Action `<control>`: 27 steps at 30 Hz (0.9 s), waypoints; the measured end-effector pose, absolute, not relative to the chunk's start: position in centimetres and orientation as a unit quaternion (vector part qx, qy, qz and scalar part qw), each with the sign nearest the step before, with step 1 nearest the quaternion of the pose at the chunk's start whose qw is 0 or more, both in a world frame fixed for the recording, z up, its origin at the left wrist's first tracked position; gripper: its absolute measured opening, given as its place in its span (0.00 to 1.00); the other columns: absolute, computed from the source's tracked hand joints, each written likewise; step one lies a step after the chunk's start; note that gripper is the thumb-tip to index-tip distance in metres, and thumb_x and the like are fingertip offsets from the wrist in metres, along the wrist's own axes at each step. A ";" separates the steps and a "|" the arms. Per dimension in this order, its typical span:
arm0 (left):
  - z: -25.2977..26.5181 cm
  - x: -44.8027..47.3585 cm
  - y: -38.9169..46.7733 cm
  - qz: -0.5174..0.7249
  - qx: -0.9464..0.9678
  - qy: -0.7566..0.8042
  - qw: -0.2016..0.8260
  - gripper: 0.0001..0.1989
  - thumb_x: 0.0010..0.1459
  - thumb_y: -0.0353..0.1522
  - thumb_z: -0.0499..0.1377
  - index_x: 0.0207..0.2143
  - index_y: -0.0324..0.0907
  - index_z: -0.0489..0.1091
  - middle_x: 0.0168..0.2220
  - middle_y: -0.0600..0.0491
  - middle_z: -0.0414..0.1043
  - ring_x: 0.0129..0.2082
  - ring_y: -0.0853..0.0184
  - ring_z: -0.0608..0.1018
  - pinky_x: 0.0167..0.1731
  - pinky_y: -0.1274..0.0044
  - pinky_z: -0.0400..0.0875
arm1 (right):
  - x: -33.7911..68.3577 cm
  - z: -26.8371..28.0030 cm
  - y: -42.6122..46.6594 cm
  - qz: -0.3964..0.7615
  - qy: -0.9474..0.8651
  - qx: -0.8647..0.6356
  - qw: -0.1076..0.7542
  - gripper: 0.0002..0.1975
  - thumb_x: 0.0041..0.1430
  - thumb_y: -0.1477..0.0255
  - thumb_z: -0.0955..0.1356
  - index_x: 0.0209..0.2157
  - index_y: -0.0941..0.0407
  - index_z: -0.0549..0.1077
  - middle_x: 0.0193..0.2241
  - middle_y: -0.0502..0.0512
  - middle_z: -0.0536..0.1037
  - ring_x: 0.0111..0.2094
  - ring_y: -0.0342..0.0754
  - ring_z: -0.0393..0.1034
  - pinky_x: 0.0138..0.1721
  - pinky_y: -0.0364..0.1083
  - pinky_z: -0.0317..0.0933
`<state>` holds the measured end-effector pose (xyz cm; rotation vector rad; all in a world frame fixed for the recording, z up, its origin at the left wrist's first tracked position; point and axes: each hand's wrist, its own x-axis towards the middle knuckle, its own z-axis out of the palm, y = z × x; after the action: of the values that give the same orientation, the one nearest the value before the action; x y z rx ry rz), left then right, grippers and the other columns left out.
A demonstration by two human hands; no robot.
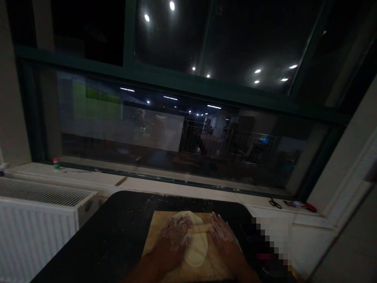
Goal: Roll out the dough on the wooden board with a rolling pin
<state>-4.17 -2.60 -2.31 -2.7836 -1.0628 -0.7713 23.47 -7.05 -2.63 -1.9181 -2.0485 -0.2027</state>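
A flat, pale oval of dough (196,251) lies on a square wooden board (150,232). Across the dough runs a thin wooden rolling pin (200,227), with one end under each hand. My left hand (176,232), dusted with flour, rests on the pin's left end and partly covers the dough; its fingers look stretched forward. On the other end lies my right hand (222,232), also floury, with its fingers extended over the board's right side. The palms hide both ends of the pin.
The board sits on a dark table (114,230) sprinkled with flour. Behind it is a white windowsill (165,188) below a dark window. Scissors (275,203) and a small red-capped container (56,163) stand on the sill. A white radiator (38,224) is at left.
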 end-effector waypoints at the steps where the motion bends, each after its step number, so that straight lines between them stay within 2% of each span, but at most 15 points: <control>1: -1.7 -3.7 -1.6 -0.238 -0.901 -0.361 0.027 0.26 0.74 0.39 0.42 0.70 0.49 0.59 0.69 0.51 0.62 0.69 0.53 0.65 0.70 0.55 0.56 | 22.9 -1.9 -5.6 -0.064 -0.717 -0.680 0.144 0.27 0.74 0.62 0.53 0.69 0.52 0.61 0.70 0.52 0.58 0.72 0.54 0.49 0.70 0.60 0.49; 3: -0.6 -2.7 0.7 -0.204 -0.892 -0.404 0.010 0.25 0.74 0.39 0.42 0.68 0.48 0.63 0.68 0.50 0.64 0.69 0.54 0.65 0.70 0.53 0.54 | 22.1 -0.4 -2.8 -0.050 -0.709 -0.694 0.117 0.26 0.74 0.64 0.54 0.68 0.53 0.64 0.70 0.54 0.60 0.72 0.54 0.49 0.71 0.62 0.47; 6: 0.2 -1.6 4.3 -0.168 -0.860 -0.483 -0.006 0.24 0.73 0.42 0.45 0.65 0.50 0.67 0.67 0.50 0.66 0.68 0.52 0.66 0.68 0.49 0.55 | 21.1 1.2 0.6 -0.043 -0.696 -0.708 0.110 0.23 0.74 0.68 0.56 0.62 0.52 0.71 0.66 0.57 0.68 0.70 0.56 0.54 0.69 0.65 0.48; 8: 0.3 -1.2 6.0 -0.163 -0.845 -0.510 -0.006 0.24 0.72 0.41 0.47 0.65 0.48 0.68 0.66 0.45 0.67 0.67 0.47 0.67 0.64 0.43 0.57 | 20.7 1.7 2.1 -0.045 -0.691 -0.712 0.115 0.22 0.74 0.68 0.56 0.59 0.53 0.74 0.62 0.59 0.72 0.68 0.55 0.59 0.68 0.62 0.52; 11: 0.1 -1.0 7.0 -0.171 -0.840 -0.516 0.003 0.26 0.70 0.38 0.48 0.67 0.43 0.64 0.67 0.42 0.64 0.68 0.44 0.65 0.64 0.42 0.56 | 20.4 1.7 2.6 -0.050 -0.684 -0.717 0.126 0.21 0.74 0.69 0.57 0.56 0.57 0.76 0.59 0.61 0.76 0.65 0.52 0.64 0.67 0.55 0.56; 14: -0.1 -1.1 6.1 -0.183 -0.847 -0.499 0.020 0.28 0.68 0.37 0.49 0.69 0.42 0.61 0.70 0.42 0.59 0.70 0.46 0.61 0.67 0.46 0.52 | 20.3 1.2 0.9 -0.059 -0.687 -0.710 0.140 0.20 0.74 0.71 0.58 0.56 0.60 0.77 0.58 0.63 0.77 0.64 0.50 0.66 0.67 0.50 0.55; 17: -0.7 -1.6 4.2 -0.212 -0.859 -0.461 0.069 0.26 0.69 0.35 0.48 0.67 0.42 0.65 0.69 0.43 0.61 0.71 0.48 0.60 0.68 0.48 0.52 | 20.2 0.8 -2.3 -0.066 -0.690 -0.704 0.155 0.21 0.74 0.71 0.58 0.58 0.59 0.75 0.60 0.62 0.75 0.64 0.50 0.66 0.68 0.49 0.55; 20: -1.8 -2.7 1.8 -0.260 -0.874 -0.384 0.144 0.23 0.70 0.34 0.47 0.63 0.42 0.69 0.66 0.44 0.67 0.68 0.49 0.66 0.66 0.50 0.58 | 20.0 0.7 -6.6 -0.073 -0.683 -0.705 0.174 0.22 0.75 0.69 0.56 0.60 0.57 0.74 0.60 0.59 0.75 0.63 0.50 0.67 0.65 0.49 0.59; 22: -2.5 -3.9 0.0 -0.280 -0.887 -0.321 0.177 0.22 0.71 0.32 0.46 0.62 0.44 0.70 0.64 0.47 0.71 0.65 0.54 0.70 0.66 0.54 0.59 | 19.9 0.6 -9.6 -0.077 -0.686 -0.696 0.197 0.21 0.74 0.68 0.57 0.59 0.54 0.74 0.58 0.55 0.78 0.60 0.49 0.70 0.63 0.48 0.62; 25: -2.9 -6.1 -2.8 -0.300 -0.898 -0.252 0.198 0.21 0.72 0.31 0.47 0.63 0.45 0.68 0.61 0.51 0.74 0.62 0.61 0.74 0.66 0.62 0.61 | 19.4 -0.7 -13.6 -0.101 -0.686 -0.675 0.252 0.20 0.74 0.67 0.57 0.56 0.50 0.76 0.52 0.52 0.82 0.55 0.48 0.75 0.58 0.47 0.67; 27: -2.9 -7.5 -4.4 -0.313 -0.898 -0.240 0.193 0.22 0.73 0.34 0.49 0.66 0.46 0.64 0.62 0.52 0.73 0.62 0.63 0.73 0.66 0.65 0.63 | 18.9 -2.3 -15.4 -0.145 -0.683 -0.657 0.283 0.20 0.74 0.66 0.57 0.55 0.50 0.77 0.51 0.52 0.82 0.53 0.49 0.76 0.57 0.48 0.69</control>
<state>-7.53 -4.39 -2.85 -2.5208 -0.6734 -0.8786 18.93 -15.42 -2.34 -1.7583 -1.8293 -0.3876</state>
